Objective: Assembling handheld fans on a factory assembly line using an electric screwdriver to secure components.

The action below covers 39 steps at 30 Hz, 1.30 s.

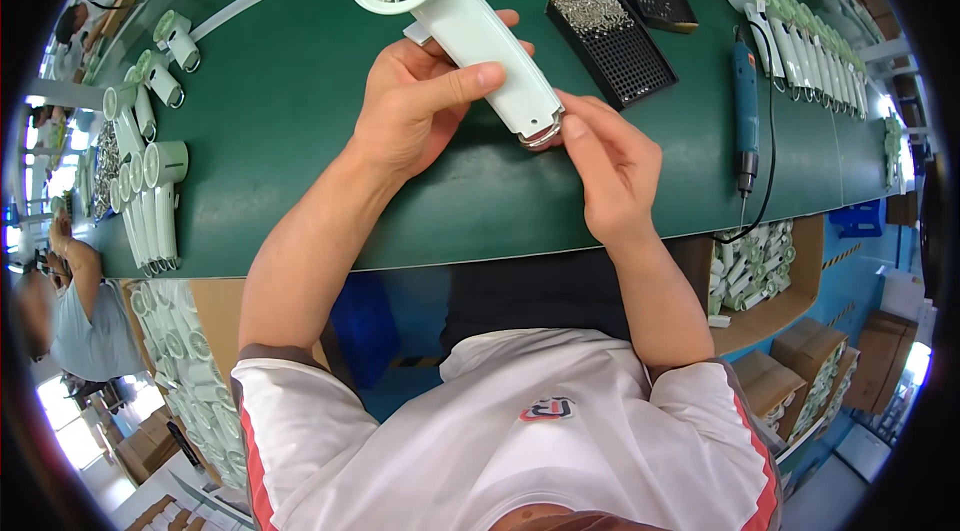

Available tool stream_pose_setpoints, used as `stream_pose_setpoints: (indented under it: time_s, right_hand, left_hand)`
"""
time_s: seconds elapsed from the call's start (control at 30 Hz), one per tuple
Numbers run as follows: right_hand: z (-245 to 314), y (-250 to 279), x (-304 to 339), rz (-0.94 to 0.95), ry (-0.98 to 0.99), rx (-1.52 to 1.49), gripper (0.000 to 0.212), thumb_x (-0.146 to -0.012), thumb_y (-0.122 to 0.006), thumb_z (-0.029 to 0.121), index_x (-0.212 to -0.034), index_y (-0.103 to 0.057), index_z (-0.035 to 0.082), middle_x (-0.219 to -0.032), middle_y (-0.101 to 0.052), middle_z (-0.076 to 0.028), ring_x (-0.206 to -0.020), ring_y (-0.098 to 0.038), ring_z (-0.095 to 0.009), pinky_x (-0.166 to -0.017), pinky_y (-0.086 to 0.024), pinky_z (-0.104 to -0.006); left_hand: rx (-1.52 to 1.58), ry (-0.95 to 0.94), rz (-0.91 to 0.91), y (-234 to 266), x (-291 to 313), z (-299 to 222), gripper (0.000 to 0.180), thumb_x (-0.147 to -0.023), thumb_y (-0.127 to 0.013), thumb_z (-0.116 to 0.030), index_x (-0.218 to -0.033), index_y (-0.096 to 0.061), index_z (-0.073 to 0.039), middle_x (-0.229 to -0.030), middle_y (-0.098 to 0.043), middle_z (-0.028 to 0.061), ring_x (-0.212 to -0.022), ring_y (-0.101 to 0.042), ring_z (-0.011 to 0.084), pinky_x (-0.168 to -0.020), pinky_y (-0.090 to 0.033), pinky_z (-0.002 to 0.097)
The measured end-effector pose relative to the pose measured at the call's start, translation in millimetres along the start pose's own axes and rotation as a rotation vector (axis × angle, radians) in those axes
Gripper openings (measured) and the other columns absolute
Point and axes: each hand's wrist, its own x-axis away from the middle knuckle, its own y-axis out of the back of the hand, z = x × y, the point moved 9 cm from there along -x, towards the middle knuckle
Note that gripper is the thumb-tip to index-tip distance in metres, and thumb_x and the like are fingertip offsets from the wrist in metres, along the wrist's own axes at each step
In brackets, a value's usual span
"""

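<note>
Left hand (415, 96) grips pale fan (478, 36); shirt (480, 441) bears logo (547, 409).

One held fan (487, 36) — two black trays (636, 69), one blue screwdriver (746, 101) — one right-hand row of fans (797, 46).

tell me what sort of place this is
Likely a factory assembly workshop: a row of matching pale fan-headed units and a blue corded screwdriver lie on a long green workbench, beside black trays of small metal parts.
</note>
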Motion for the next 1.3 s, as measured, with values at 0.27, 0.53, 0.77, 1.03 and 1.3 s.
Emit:
stream_pose_setpoints:
  time_s: [0.27, 0.53, 0.77, 1.03, 1.3]
  right_hand:
    - [-24.4, 2.6, 4.2, -0.075, -0.256, -0.139, 0.029, -0.100, -0.061, -0.001, -0.126, -0.066, -0.013, -0.108, -0.073, -0.018, -0.093, -0.073, -0.021, -0.084, -0.059, -0.0326]
    - [-30.3, -4.4, 4.2, -0.070, -0.300, -0.068, 0.029, -0.099, -0.062, -0.002, -0.125, -0.064, -0.015, -0.107, -0.073, -0.017, -0.091, -0.074, -0.023, -0.081, -0.062, -0.0357]
    - [-37.0, 10.6, 10.6, -0.115, -0.340, 0.010, 0.031, -0.103, -0.062, 0.008, -0.124, -0.065, -0.015, -0.102, -0.073, -0.017, -0.081, -0.074, -0.023, -0.074, -0.062, -0.0362]
    - [-41.5, 17.6, 9.6, -0.121, -0.257, 0.153, 0.030, -0.103, -0.065, 0.014, -0.119, -0.069, -0.011, -0.093, -0.074, -0.014, -0.076, -0.072, -0.020, -0.070, -0.062, -0.0329]
    - [1.7, 67.1, -5.7, -0.110, -0.146, 0.486, 0.038, -0.111, -0.049, 0.027, -0.123, -0.071, -0.001, -0.098, -0.073, -0.012, -0.081, -0.071, -0.016, -0.067, -0.057, -0.0285]
  left_hand:
    - [-0.102, 0.023, 0.024, -2.8, -2.8, 1.5, 0.053, -0.086, -0.079, -0.001, -0.133, -0.059, 0.011, -0.125, -0.068, 0.0205, -0.115, -0.068, 0.0293, -0.105, -0.053, 0.0456]
    - [-0.106, 0.027, 0.021, -2.0, 1.4, 3.0, 0.039, -0.082, -0.081, -0.002, -0.118, -0.069, 0.010, -0.115, -0.073, 0.0194, -0.107, -0.071, 0.0253, -0.100, -0.056, 0.0399]
    - [-0.332, 0.095, -0.081, -3.5, 2.3, 14.2, 0.037, -0.083, -0.087, -0.019, -0.106, -0.074, 0.007, -0.095, -0.076, 0.0109, -0.090, -0.071, 0.0158, -0.084, -0.057, 0.0317]
    - [-0.338, 0.170, -0.059, -13.6, 5.3, 14.1, 0.029, -0.091, -0.078, -0.014, -0.099, -0.067, 0.012, -0.089, -0.073, 0.0194, -0.072, -0.075, 0.0266, -0.060, -0.062, 0.0374]
    - [-0.306, 0.168, -0.032, -4.2, -8.8, 32.2, 0.033, -0.090, -0.081, -0.019, -0.102, -0.071, 0.010, -0.093, -0.075, 0.0174, -0.080, -0.076, 0.0262, -0.070, -0.064, 0.0379]
